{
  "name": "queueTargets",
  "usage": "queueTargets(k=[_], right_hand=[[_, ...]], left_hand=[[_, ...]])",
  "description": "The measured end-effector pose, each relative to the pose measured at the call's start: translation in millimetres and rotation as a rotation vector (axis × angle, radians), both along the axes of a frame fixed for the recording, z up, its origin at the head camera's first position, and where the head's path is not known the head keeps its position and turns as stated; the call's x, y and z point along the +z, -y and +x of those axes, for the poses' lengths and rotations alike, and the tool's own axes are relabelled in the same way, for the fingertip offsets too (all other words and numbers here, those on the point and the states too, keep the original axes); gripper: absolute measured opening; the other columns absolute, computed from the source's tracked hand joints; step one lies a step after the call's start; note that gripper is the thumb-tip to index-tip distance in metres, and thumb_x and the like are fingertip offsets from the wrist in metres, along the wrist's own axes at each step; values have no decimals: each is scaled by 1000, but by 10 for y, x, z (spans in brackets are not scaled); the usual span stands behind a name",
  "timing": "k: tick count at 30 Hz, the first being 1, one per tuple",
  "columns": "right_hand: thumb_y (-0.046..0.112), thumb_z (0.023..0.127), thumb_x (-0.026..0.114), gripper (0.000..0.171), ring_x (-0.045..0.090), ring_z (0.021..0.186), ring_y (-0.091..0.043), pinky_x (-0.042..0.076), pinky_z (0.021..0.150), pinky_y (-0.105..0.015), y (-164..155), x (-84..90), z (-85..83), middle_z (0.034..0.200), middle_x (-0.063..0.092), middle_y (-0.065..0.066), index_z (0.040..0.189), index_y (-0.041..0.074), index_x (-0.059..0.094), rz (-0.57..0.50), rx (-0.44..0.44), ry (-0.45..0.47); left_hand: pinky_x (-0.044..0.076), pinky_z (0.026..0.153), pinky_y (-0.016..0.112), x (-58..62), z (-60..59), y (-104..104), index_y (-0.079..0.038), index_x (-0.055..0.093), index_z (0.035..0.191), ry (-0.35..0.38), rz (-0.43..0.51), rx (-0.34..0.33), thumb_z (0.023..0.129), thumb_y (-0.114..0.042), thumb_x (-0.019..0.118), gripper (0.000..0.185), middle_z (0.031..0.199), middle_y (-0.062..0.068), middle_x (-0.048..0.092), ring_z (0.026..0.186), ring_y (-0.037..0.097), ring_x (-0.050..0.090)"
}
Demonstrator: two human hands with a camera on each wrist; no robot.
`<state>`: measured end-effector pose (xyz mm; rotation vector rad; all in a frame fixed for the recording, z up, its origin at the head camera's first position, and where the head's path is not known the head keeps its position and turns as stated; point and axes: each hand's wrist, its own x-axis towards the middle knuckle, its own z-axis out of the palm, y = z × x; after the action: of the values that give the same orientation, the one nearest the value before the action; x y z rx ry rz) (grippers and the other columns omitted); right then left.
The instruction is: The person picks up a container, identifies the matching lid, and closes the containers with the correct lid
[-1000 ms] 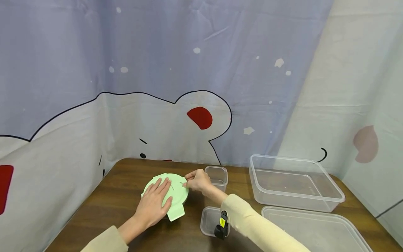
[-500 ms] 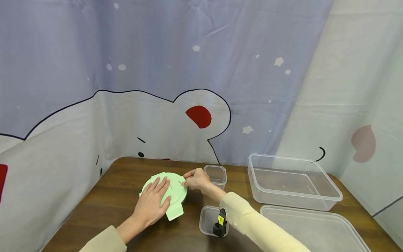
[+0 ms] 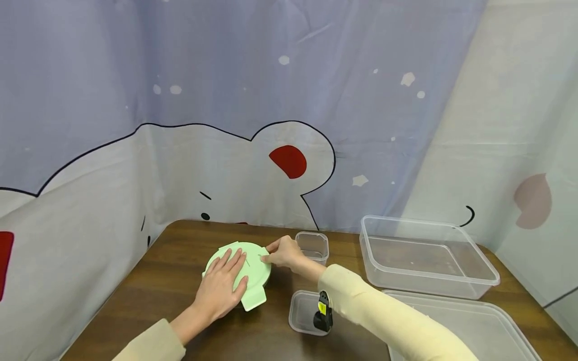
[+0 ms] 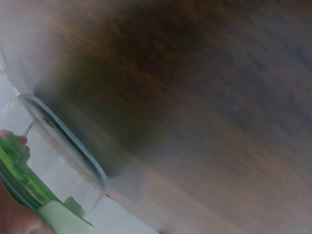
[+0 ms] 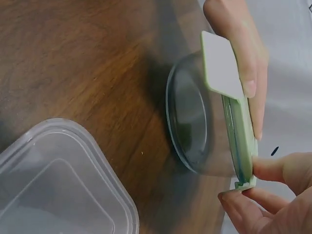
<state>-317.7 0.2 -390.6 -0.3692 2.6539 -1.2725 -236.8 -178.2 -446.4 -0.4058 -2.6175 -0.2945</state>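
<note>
A round glass bowl (image 5: 192,126) stands on the wooden table (image 3: 180,250) under a pale green lid (image 3: 253,268) with flip tabs. My left hand (image 3: 223,286) lies flat on the lid's top with straight fingers. The lid's near tab (image 3: 254,300) sticks out unlatched beside the left thumb. My right hand (image 3: 267,256) pinches the tab on the lid's right edge. In the right wrist view, its thumb and fingers (image 5: 273,168) close round that small tab (image 5: 246,184). The left wrist view is blurred and shows only the bowl's rim (image 4: 63,141) and the lid's green edge (image 4: 19,178).
A small clear tub (image 3: 312,245) stands just right of my right hand. A small clear lid (image 3: 303,311) lies under my right forearm. A large clear box (image 3: 426,255) and its flat lid (image 3: 456,326) fill the right side. A printed cloth (image 3: 226,150) hangs behind the table.
Both hands stay on the green lid as before. Only the head view has shifted a little.
</note>
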Motion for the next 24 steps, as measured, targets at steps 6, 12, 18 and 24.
queueTargets(k=[6, 12, 18, 24], right_hand=[[14, 75, 82, 28, 72, 72, -28, 60, 70, -38, 27, 25, -48, 94, 73, -16, 96, -1, 75, 20, -22, 58], [9, 75, 81, 27, 72, 73, -21, 60, 70, -32, 43, 34, -83, 99, 71, -16, 99, -1, 74, -44, -66, 166], [5, 78, 77, 25, 70, 74, -16, 60, 72, -30, 64, 6, -96, 96, 71, -14, 101, -3, 72, -104, -75, 226], [3, 79, 75, 24, 71, 78, -18, 60, 71, -29, 89, -24, -120, 98, 71, -15, 101, -5, 72, -114, -63, 240]], left_hand=[[37, 107, 55, -5, -8, 11, -4, 55, 135, -2, 9, -7, 91, -30, 55, 51, 141, 12, 54, 134, 36, 45], [37, 107, 55, 0, -18, 13, -4, 56, 134, -11, 5, -4, 90, -31, 55, 51, 141, 12, 54, 134, 36, 45], [38, 107, 54, 1, -20, 18, -4, 55, 134, -11, 3, -5, 91, -32, 54, 52, 141, 12, 54, 134, 35, 45], [37, 107, 55, -18, -26, 23, -5, 55, 135, -6, -3, 0, 91, -33, 54, 52, 141, 12, 53, 135, 35, 44]])
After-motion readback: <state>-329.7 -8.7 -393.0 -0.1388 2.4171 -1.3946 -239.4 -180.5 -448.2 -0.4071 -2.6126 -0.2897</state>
